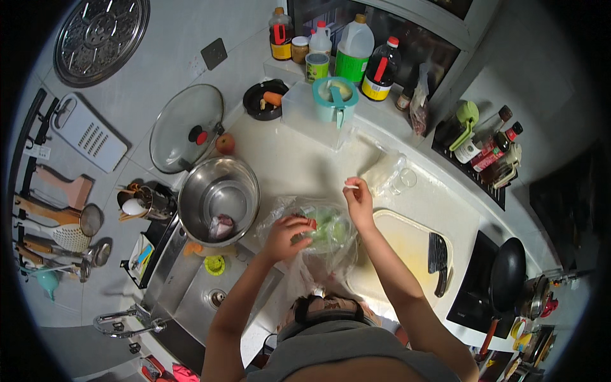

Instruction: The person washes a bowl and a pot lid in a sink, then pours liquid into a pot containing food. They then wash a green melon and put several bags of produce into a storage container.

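Note:
A clear plastic bag (341,238) with green vegetables (327,227) inside lies on the counter before me. My left hand (289,236) rests at the bag's left side, thumb and fingers curved apart. Beside its fingertips is a small red piece (312,223); whether they grip it or the bag is unclear. Up and to the right of the bag, my right hand (359,203) pinches a small white item (351,186), too small to identify. A steel basin (191,205) holding a piece of raw meat (221,227) stands left of the bag.
A cleaver (437,262) lies on the cutting board (394,229) to the right. The sink (191,293) is at lower left. Behind are a glass lid (176,129), an apple (225,143), a lidded pitcher (335,102) and a drinking glass (405,179). A frying pan (508,274) sits at the hob.

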Demonstrator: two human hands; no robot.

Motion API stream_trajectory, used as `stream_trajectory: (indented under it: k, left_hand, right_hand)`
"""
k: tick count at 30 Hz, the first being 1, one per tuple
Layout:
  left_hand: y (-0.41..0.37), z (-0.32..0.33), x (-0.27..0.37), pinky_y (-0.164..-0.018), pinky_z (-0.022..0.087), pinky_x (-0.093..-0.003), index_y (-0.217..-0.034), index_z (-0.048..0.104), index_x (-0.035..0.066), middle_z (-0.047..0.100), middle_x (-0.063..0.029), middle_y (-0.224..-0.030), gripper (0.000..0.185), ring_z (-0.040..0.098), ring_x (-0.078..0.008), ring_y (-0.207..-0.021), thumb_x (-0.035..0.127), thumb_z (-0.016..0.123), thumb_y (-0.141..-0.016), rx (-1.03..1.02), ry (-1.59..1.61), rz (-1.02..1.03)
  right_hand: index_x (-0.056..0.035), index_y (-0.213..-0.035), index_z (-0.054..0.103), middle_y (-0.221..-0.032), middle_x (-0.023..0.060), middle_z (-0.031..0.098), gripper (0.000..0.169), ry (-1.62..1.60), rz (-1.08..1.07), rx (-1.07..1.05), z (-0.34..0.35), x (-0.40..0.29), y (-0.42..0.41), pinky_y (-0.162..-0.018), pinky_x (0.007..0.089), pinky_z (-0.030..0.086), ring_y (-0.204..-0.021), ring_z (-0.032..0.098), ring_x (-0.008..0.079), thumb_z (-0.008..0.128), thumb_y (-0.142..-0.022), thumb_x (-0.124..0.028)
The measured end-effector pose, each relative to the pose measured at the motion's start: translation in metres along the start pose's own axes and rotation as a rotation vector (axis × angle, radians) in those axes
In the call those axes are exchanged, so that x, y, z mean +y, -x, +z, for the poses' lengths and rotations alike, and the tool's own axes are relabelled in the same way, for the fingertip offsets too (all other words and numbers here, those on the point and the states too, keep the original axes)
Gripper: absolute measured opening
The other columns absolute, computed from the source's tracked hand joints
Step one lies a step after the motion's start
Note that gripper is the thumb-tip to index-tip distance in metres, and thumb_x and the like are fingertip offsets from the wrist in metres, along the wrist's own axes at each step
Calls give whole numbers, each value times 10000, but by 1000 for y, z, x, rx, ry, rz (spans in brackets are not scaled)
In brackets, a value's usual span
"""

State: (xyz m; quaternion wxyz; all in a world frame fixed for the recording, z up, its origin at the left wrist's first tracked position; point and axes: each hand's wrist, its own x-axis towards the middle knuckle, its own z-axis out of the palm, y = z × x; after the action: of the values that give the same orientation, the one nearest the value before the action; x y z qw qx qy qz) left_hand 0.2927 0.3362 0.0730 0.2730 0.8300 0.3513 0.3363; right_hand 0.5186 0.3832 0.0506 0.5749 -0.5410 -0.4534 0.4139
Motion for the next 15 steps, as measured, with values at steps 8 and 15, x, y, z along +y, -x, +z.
stream_trajectory:
  k: [8, 15]
  left_hand:
    - [20, 8, 18, -775, 404, -388, -831, 596, 82, 554, -74, -929, 192, 507, -272, -875, 5, 602, -656, 160, -228, -41]
    - [41, 6, 29, -726, 428, -384, -867, 584, 75, 577, -54, -851, 171, 530, -271, -825, 94, 636, -705, 281, -273, -156]
  right_hand:
    - [-68, -852, 622, -833, 51, 611, 126, 512, -540, -376, -2, -31, 103, -720, 328, 419, -772, 556, 223, 639, -745, -132]
    - [-119, -804, 660, -736, 20, 582, 152, 769, -659, -336, 12, -21, 130, -745, 334, 358, -734, 512, 224, 679, -710, -237]
